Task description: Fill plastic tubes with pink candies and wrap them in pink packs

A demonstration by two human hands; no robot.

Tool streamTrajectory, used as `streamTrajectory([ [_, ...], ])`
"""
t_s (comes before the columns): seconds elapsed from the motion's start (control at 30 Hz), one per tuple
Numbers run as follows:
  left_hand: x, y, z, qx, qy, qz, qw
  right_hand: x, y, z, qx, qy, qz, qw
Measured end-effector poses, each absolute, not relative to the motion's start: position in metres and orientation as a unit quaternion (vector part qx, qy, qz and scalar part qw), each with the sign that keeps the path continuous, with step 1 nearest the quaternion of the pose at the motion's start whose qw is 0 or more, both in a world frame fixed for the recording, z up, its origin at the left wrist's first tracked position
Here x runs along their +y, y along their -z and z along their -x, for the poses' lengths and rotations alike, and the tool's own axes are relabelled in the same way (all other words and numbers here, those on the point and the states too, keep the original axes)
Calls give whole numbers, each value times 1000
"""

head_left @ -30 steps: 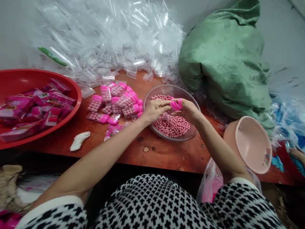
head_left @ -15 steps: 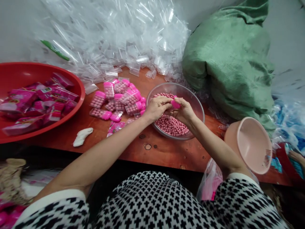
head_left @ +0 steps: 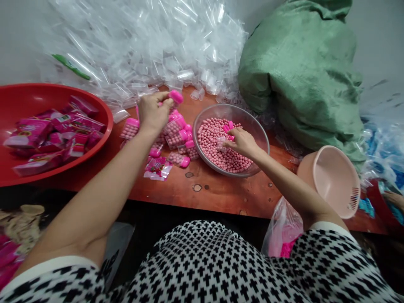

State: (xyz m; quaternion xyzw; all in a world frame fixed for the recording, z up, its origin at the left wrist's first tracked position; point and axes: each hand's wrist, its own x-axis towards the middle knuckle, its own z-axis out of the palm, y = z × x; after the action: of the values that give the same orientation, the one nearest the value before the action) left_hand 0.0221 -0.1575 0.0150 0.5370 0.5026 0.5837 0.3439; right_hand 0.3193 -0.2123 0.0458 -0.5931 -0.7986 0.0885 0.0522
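Well, your table (head_left: 217, 191) is crowded at the back, where a heap of clear plastic tubes (head_left: 142, 46) and a green sack (head_left: 303, 71) are banked up, leaving the front for handling. On your left, a red basin (head_left: 14, 94) holds pink packets (head_left: 34, 132), some blurred. On your right, a pink colander (head_left: 336, 181) lies tilted, and by your lap hangs a plastic bag (head_left: 280, 229) whose pink contents are hard to make out. A co-worker's hand (head_left: 394, 201) is cut off at the right edge. Centrally, a glass bowl (head_left: 193, 139) of pink beads (head_left: 213, 147) sits between your arms, probably so both hands can reach it. Filled pink-capped tubes (head_left: 178, 134) lie just left of it. Your left hand (head_left: 153, 111) is clenched around one tube, its pink cap (head_left: 176, 97) showing past your fingers, which hide the rest. Your right hand (head_left: 241, 142) hangs over the bowl, its fingertips (head_left: 227, 144) at a small clear tube (head_left: 221, 144); you cannot tell whether they grip it.
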Motion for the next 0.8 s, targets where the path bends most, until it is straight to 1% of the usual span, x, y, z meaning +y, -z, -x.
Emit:
streamTrajectory([
  [0.07, -153, -10, -11, 586, -518, -581, 225, -211, -36, -315, -800, -57, 596, 29],
  [0.1, -155, -10, -12, 602, -489, -604, 184, -210, -32, -313, -802, -57, 594, 28],
  [0.13, -159, -11, -17, 596, -471, -629, 165, -208, -30, -312, -803, -61, 592, 34],
  [0.2, -173, -16, -36, 553, -456, -678, 163, -205, -28, -311, -804, -77, 586, 64],
  [0.3, -196, -28, -77, 475, -431, -741, 200, -204, -32, -313, -787, -144, 584, 142],
  [0.43, -209, -39, -123, 428, -378, -776, 267, -210, -45, -320, -730, -297, 540, 295],
  [0.5, -207, -37, -137, 422, -370, -759, 332, -212, -51, -329, -698, -351, 509, 361],
  [0.57, -204, -34, -148, 404, -383, -704, 440, -212, -53, -341, -673, -376, 505, 387],
  [0.6, -204, -32, -152, 390, -392, -664, 504, -212, -54, -348, -672, -373, 520, 374],
  [0.63, -204, -31, -156, 375, -398, -616, 567, -213, -54, -354, -685, -354, 542, 334],
  [0.67, -206, -30, -159, 363, -401, -567, 622, -213, -53, -359, -713, -320, 566, 263],
  [0.73, -210, -30, -163, 346, -394, -485, 700, -216, -51, -364, -778, -221, 586, 50],
  [0.77, -212, -31, -164, 344, -388, -457, 722, -219, -49, -363, -800, -170, 573, -59],
  [0.8, -214, -31, -165, 345, -383, -439, 736, -221, -48, -361, -810, -130, 552, -147],
])
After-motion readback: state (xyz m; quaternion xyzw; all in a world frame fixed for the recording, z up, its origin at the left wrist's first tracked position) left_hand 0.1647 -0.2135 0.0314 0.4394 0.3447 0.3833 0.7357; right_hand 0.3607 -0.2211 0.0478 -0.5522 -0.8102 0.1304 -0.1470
